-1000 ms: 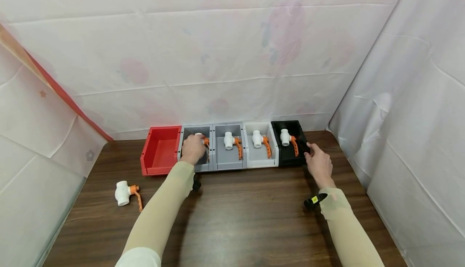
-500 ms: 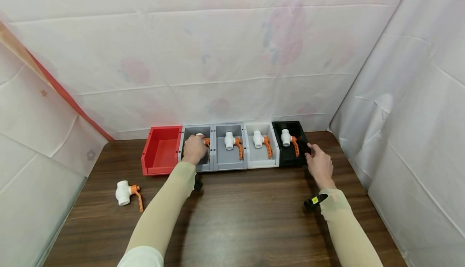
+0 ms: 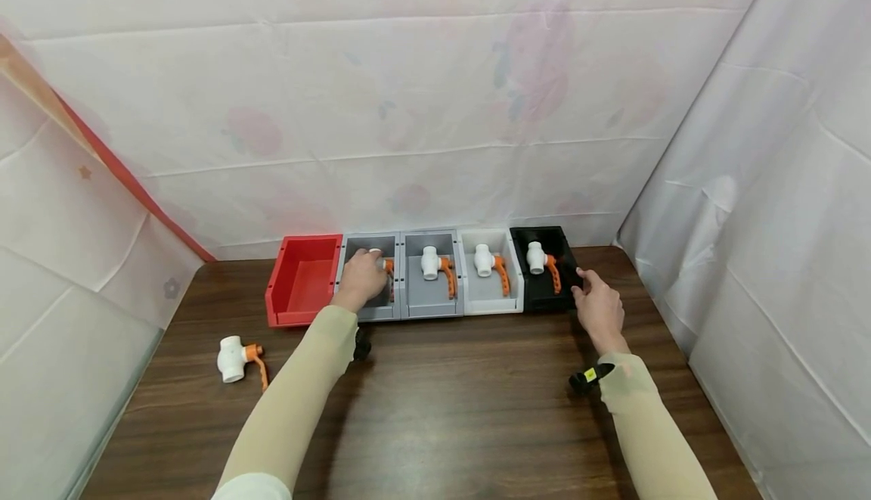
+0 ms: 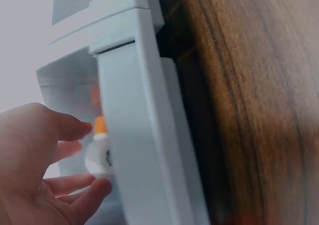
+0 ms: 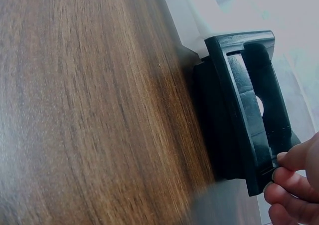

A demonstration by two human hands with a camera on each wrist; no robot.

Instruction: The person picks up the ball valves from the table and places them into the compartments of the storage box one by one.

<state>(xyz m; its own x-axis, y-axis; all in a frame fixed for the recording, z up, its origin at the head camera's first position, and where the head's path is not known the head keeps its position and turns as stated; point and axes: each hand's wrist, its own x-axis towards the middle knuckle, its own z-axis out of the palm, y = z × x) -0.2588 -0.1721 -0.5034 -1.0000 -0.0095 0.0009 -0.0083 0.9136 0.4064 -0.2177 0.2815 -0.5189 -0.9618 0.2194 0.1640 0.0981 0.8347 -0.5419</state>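
Observation:
My left hand (image 3: 363, 277) reaches into the left grey bin (image 3: 385, 311). Its thumb and fingertips close about a white ball valve (image 4: 98, 157) with an orange handle; the hand hides much of it. At the row's right end, my right hand (image 3: 599, 305) pinches the edge of the black bin (image 5: 241, 100) between thumb and fingers. A ball valve (image 3: 536, 258) lies in that bin. Similar valves lie in the second grey bin, a valve (image 3: 430, 264), and in the white bin, a valve (image 3: 484, 260). The red bin (image 3: 303, 281) at the left end holds nothing.
Another white ball valve (image 3: 233, 360) with an orange handle lies on the brown wooden table (image 3: 449, 409), left of my left forearm. The bins stand side by side near the back cloth (image 3: 422, 107). A white curtain (image 3: 769, 258) hangs on the right.
My left wrist and forearm have shifted slightly left, while the fingers stay in the left grey bin. The right hand keeps its place on the black bin.

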